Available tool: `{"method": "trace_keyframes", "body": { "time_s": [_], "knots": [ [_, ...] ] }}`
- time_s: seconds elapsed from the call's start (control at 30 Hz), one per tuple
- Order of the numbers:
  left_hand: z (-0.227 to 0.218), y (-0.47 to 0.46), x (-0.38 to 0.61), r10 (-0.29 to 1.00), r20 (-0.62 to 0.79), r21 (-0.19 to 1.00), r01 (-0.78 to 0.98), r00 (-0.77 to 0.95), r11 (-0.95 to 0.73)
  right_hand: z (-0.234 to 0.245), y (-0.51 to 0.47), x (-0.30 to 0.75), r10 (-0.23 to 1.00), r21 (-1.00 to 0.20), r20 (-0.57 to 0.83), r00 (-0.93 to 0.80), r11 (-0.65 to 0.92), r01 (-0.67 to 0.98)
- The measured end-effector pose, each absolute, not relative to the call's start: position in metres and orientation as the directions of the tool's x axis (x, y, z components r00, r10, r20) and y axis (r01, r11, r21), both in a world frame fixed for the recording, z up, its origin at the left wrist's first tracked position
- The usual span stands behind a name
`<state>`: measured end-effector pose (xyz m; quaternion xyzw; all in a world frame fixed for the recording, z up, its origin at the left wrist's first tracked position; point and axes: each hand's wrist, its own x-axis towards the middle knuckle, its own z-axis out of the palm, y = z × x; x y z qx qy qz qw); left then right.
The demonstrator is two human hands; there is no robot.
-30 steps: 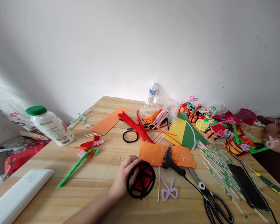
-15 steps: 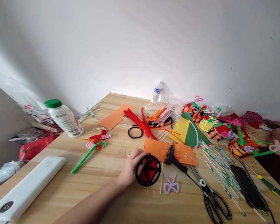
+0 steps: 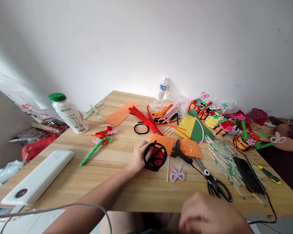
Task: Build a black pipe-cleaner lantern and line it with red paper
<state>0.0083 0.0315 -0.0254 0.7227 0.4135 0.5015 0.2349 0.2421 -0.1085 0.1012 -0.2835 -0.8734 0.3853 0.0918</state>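
Observation:
My left hand point(image 3: 138, 158) grips a small basket of black pipe cleaners with a red lining point(image 3: 155, 156), tilted just above the wooden table point(image 3: 117, 182). My right hand point(image 3: 207, 216) hangs blurred below the table's near edge; its fingers are smeared by motion. A black glue gun point(image 3: 180, 152) lies on an orange foam sheet point(image 3: 185, 148) right of the basket. A thin wooden stick point(image 3: 167, 169) and a lilac pipe-cleaner bow point(image 3: 177, 174) lie in front of it.
Black scissors point(image 3: 216, 185), striped paper sticks point(image 3: 224, 159) and a black phone point(image 3: 249, 175) lie to the right. Red pipe cleaners point(image 3: 144, 120), finished baskets point(image 3: 222, 125), a white bottle point(image 3: 68, 113), a white power bank point(image 3: 39, 177). Another person's hand point(image 3: 282, 130) rests at far right.
The camera pulled back and tipped down, so the near table edge shows. My left hand lifted and tilted the basket. My right hand came into view at the bottom.

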Motion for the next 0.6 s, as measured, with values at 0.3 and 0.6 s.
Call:
{"method": "trace_keyframes", "body": {
  "time_s": [0.3,0.6],
  "knots": [
    [-0.030,0.034,0.010,0.822,0.532,0.749,0.339,0.206,-0.570,0.091,0.028,0.192,0.853,-0.632,0.366,-0.373,0.522,0.573],
    [-0.024,0.031,0.010,0.827,0.529,0.754,0.341,0.191,-0.561,0.072,0.032,0.194,0.879,-0.777,0.152,-0.452,0.389,0.494]
  ]
}}
